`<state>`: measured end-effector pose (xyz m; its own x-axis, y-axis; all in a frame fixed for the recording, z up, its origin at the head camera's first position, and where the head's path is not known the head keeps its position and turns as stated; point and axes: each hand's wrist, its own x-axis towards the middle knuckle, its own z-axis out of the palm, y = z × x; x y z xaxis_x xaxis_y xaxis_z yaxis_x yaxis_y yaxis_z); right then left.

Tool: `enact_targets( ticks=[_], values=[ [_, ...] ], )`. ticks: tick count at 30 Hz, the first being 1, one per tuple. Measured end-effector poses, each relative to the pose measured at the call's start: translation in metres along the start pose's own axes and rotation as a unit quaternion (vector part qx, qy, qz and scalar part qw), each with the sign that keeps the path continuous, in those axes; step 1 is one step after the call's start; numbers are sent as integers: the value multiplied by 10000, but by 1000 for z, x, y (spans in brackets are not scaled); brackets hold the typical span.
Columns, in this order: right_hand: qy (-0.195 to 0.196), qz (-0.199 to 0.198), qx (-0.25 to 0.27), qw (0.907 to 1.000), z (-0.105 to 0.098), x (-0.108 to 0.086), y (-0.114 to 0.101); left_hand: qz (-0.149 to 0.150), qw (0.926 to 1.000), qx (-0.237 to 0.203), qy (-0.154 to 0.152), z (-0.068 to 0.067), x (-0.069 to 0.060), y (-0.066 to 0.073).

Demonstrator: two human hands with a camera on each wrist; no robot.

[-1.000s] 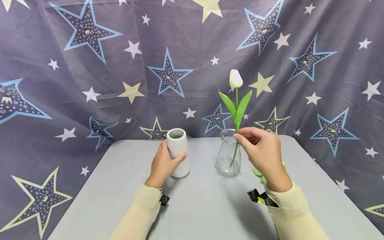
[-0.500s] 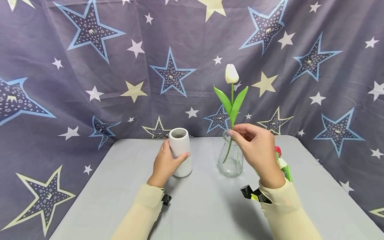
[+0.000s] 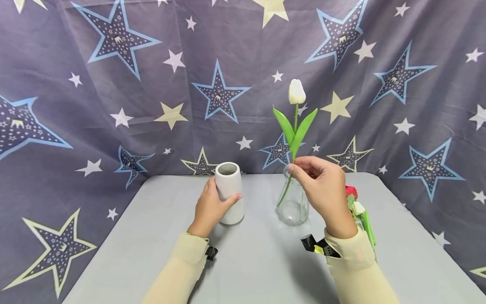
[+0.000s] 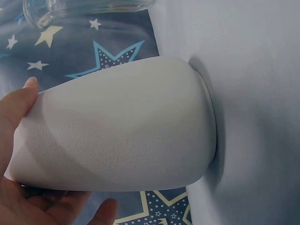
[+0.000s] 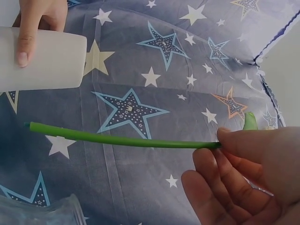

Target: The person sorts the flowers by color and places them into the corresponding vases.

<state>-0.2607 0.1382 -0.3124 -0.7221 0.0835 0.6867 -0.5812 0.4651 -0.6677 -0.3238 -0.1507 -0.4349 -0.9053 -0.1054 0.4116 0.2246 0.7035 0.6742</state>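
Between right-hand fingers, green tulip stem, white bloom above

A gap lay right of the left hand, between white vase and glass vase — flowers obstructed the side right of the right hand.

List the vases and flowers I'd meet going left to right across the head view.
White vase → glass vase → red flower. Left out for overlap: held white tulip, lower white bloom.
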Motion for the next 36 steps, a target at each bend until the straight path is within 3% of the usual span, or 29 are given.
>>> enact_targets(
  ticks=[22, 36],
  values=[
    [220, -340, 806, 9959, 30, 4, -7, -21, 10000, -10, -7, 0, 0, 1],
    [519, -415, 1270, 9897, 38, 4, -10, -28, 10000, 29, 3, 1, -1, 0]
  ],
)
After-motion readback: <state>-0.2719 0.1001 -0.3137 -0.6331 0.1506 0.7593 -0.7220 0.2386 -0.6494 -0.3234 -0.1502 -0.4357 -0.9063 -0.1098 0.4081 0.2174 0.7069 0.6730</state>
